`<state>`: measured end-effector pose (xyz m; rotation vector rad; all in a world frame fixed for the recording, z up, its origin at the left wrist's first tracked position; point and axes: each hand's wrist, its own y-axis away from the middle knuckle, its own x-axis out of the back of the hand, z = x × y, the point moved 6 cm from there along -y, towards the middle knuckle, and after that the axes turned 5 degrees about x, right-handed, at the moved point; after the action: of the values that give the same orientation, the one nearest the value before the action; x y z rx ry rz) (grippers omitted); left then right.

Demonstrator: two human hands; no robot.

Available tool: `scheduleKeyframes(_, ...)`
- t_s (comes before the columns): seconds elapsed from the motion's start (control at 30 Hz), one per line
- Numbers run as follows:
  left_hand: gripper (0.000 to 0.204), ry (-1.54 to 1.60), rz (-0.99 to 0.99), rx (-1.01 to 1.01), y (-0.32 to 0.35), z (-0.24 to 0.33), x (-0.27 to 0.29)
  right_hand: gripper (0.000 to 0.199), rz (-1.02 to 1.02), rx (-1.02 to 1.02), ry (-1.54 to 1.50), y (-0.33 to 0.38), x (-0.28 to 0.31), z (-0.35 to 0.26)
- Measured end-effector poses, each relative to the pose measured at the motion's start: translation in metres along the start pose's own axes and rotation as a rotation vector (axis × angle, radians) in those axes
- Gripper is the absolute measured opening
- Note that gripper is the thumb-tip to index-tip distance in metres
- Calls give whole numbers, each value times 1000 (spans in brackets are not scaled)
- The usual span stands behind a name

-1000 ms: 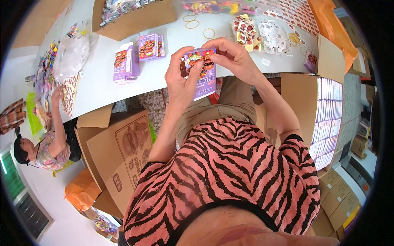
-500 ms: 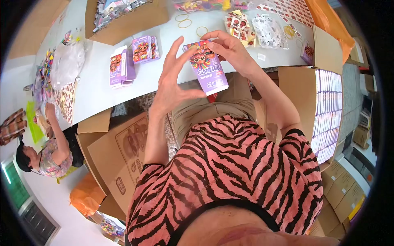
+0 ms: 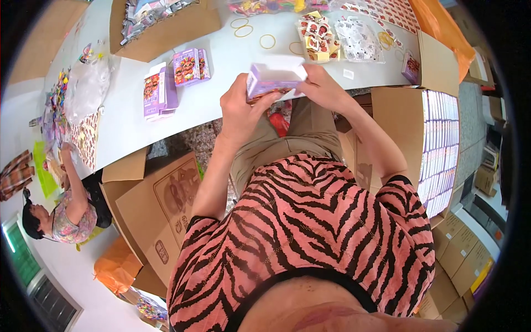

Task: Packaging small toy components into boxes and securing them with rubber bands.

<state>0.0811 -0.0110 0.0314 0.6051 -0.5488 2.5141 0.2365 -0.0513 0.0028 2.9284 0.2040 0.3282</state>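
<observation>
Both my hands hold a small purple and white carton (image 3: 274, 77) above the near edge of the white table (image 3: 221, 83). My left hand (image 3: 240, 108) grips its lower left side with the fingers wrapped round it. My right hand (image 3: 321, 88) pinches its right end, by the open white flap. The carton lies tilted with its open end facing up. Several similar purple cartons (image 3: 171, 83) with cartoon pictures stand on the table to the left.
An open cardboard box (image 3: 166, 25) sits at the table's far side, with rubber bands (image 3: 257, 33) and sticker packets (image 3: 332, 33) beside it. A carton of packed purple boxes (image 3: 440, 144) stands at my right. A brown box (image 3: 160, 205) is at my left, and another person (image 3: 61, 205) sits further left.
The carton has turned from upright with its picture facing me to lying tilted with its open end up. My hands shifted their grip and rose slightly toward the table.
</observation>
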Motion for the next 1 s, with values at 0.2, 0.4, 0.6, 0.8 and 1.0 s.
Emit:
scheduleKeyframes(0.2, 30, 495, -74, 271, 8, -17, -10, 34, 67, 462, -197, 17, 19, -45)
scheduleKeyframes(0.4, 27, 451, -147, 303, 14, -11, -17, 26, 30, 295, -183, 17, 12, -41)
scheduleKeyframes(0.6, 32, 730, -40, 399, 18, -4, -24, 27, 60, 372, -32, 22, 6, -42)
scheduleKeyframes(0.8, 32, 665, -97, 447, 33, -19, -35, 35, 38, 331, 48, 25, 13, -35)
scheduleKeyframes(1.0, 27, 664, -18, 440, 29, -36, -29, 22, 531, 37, 487, -6, 119, 18)
